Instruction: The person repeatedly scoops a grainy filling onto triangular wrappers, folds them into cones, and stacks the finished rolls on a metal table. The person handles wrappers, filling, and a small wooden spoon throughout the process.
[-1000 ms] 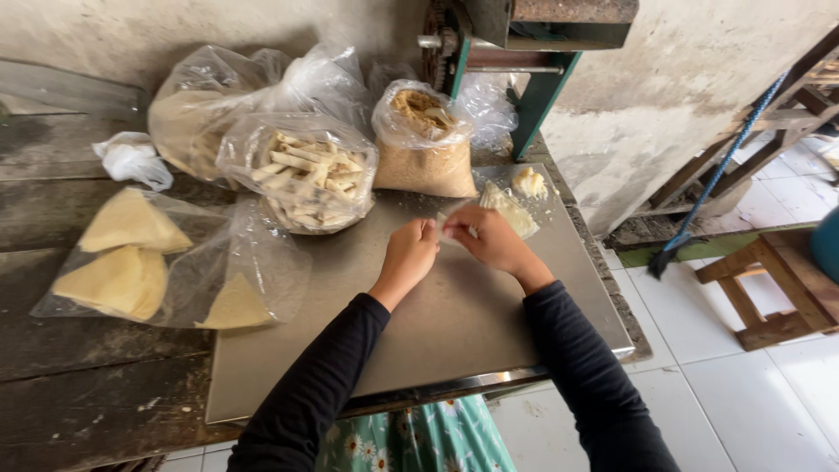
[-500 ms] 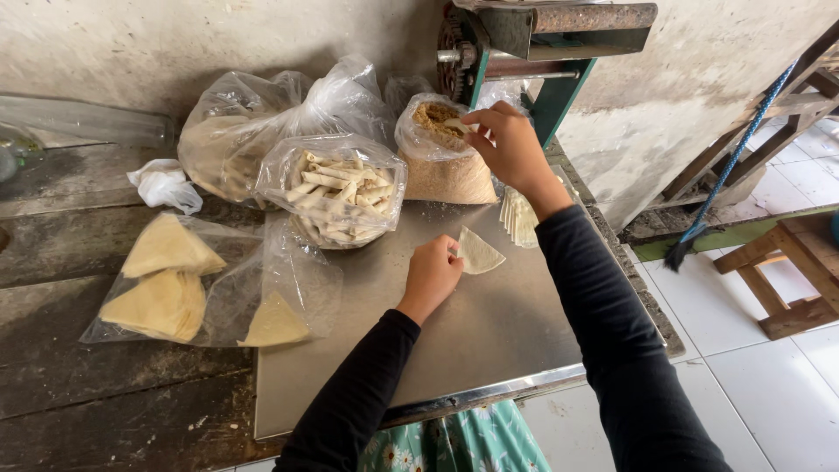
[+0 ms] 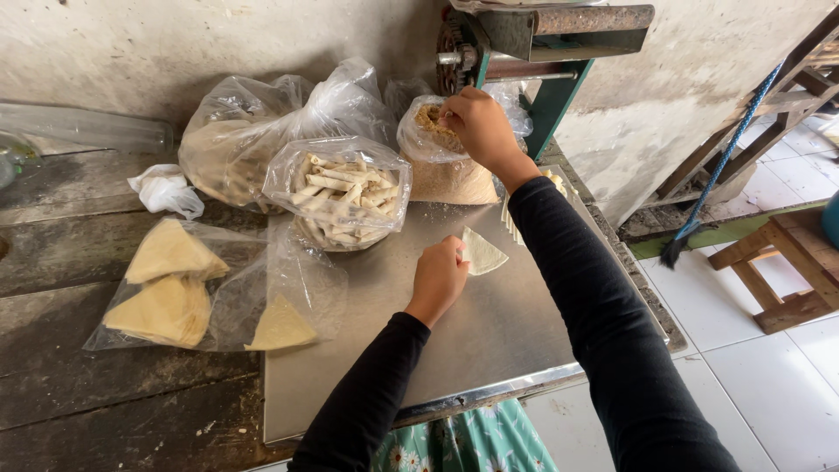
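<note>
- triangular pastry wrapper (image 3: 481, 253): pale, flat on the steel table (image 3: 489, 350) (thin sheet)
- clear bag of brown crumbly filling (image 3: 441, 166): open, upright at the table's back

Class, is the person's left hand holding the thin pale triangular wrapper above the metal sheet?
No: the left hand presses the triangular wrapper flat on the metal sheet.

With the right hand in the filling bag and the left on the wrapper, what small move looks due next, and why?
Probably the right hand lifts a pinch of filling out of the open bag of crumbly filling and carries it to the triangular wrapper. That wrapper lies flat and bare on the metal sheet, the left hand pins its edge, and a bag of finished rolls sits alongside.
</note>
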